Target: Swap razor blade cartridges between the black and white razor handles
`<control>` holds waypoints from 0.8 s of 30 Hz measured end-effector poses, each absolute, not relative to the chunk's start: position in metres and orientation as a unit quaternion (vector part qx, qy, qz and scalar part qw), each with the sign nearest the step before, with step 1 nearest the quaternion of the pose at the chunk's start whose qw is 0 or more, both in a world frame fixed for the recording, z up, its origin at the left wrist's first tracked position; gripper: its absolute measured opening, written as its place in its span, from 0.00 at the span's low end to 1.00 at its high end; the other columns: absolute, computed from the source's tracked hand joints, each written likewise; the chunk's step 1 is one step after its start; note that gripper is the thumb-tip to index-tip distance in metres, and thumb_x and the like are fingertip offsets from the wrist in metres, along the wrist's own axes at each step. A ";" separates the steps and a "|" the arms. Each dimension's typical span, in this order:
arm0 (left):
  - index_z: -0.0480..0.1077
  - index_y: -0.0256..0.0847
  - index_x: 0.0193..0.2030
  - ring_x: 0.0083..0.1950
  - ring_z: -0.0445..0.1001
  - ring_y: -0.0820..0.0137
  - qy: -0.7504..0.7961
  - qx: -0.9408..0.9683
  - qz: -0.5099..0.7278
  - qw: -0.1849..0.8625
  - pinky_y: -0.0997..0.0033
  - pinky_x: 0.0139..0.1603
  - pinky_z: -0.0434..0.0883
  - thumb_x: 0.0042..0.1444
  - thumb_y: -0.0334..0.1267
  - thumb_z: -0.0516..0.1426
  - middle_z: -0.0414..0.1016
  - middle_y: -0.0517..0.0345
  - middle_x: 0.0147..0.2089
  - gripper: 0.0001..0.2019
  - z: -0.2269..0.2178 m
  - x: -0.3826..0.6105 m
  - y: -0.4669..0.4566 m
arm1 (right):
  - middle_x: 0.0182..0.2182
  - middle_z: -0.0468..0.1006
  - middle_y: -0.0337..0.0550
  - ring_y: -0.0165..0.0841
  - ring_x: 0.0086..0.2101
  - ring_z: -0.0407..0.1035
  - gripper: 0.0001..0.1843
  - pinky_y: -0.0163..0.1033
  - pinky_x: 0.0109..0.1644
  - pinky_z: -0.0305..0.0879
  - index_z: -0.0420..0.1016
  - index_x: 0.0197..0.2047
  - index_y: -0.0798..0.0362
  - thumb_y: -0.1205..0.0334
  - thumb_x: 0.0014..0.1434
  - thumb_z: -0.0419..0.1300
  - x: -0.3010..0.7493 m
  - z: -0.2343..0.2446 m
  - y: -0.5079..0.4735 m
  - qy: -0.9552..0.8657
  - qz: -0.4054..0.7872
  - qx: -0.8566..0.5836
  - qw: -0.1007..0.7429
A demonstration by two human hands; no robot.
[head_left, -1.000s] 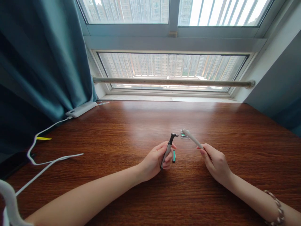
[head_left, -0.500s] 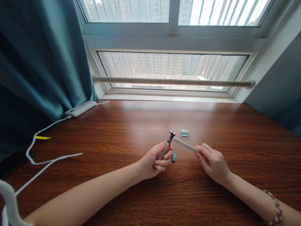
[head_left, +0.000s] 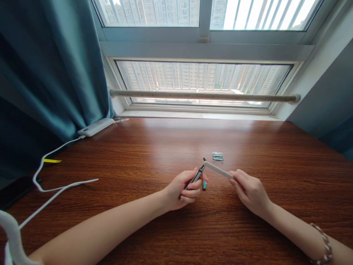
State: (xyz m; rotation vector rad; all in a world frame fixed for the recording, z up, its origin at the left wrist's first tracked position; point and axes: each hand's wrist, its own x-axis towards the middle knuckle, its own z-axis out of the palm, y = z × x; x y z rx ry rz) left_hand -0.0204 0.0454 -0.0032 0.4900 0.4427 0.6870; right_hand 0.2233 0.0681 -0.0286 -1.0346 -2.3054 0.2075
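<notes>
The razor handle [head_left: 194, 179] in the left grip [head_left: 180, 189] has tipped lower, from near upright to leaning toward 2 o'clock. The white stick [head_left: 217, 170] in the right grip [head_left: 250, 191] has swung off the cartridge pack [head_left: 217, 157], round to 10 o'clock, and its tip now meets the razor's head.

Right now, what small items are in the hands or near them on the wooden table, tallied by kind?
Dark grey razor handle, left hand: 1
Pale slim stick, right hand: 1
Loose teal blade cartridge: 1
Clear plastic cartridge pack: 1
Total: 4
</notes>
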 end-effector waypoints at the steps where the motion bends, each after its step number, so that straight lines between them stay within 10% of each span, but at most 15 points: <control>1: 0.67 0.32 0.37 0.13 0.37 0.86 0.211 0.236 0.329 0.890 0.87 0.09 0.38 0.59 0.43 0.45 0.46 0.69 0.17 0.16 -0.003 -0.021 0.045 | 0.30 0.69 0.42 0.31 0.30 0.66 0.11 0.34 0.33 0.60 0.65 0.43 0.53 0.63 0.61 0.46 0.223 -0.029 0.068 -0.868 0.079 -0.392 0.294; 24: 0.66 0.36 0.35 0.13 0.39 0.85 0.257 0.327 0.361 0.835 0.82 0.11 0.38 0.57 0.43 0.48 0.48 0.69 0.17 0.12 -0.003 -0.016 0.041 | 0.31 0.72 0.44 0.32 0.31 0.69 0.12 0.34 0.34 0.63 0.66 0.43 0.54 0.64 0.61 0.44 0.225 -0.028 0.068 -0.850 0.147 -0.372 0.343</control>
